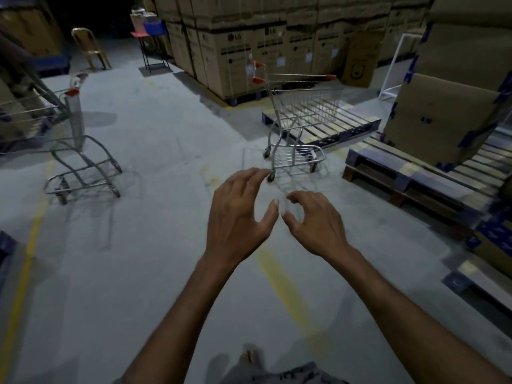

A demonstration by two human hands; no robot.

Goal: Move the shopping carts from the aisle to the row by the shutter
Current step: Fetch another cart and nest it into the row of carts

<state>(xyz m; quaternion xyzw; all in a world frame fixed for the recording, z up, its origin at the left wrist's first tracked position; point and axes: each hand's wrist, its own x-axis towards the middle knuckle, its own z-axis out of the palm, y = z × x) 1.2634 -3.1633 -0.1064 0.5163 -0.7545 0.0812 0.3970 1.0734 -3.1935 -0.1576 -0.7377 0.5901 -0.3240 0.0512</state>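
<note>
Both hands are extended forward over the floor, empty. The left hand (238, 214) has its fingers spread and slightly curled; the right hand (315, 223) is half open, with fingers bent inward. Neither hand touches anything.

Ahead of the hands, well apart from them, one shopping cart (300, 117) stands in the aisle. It is upright on its wheels, and its red-capped handle (299, 76) faces the stacked cartons (249, 48). It stands just beside a bare wooden pallet (340, 128).

A second shopping cart (74, 151) stands to the left, also upright, and is partly cut off by the frame edge.

No shutter and no row of parked carts are visible, so the number of carts already moved cannot be determined. Judged from this view, at least two carts remain to be moved. The current step appears to be the approach to the nearer cart; a grip on its handle is not yet made.
</note>
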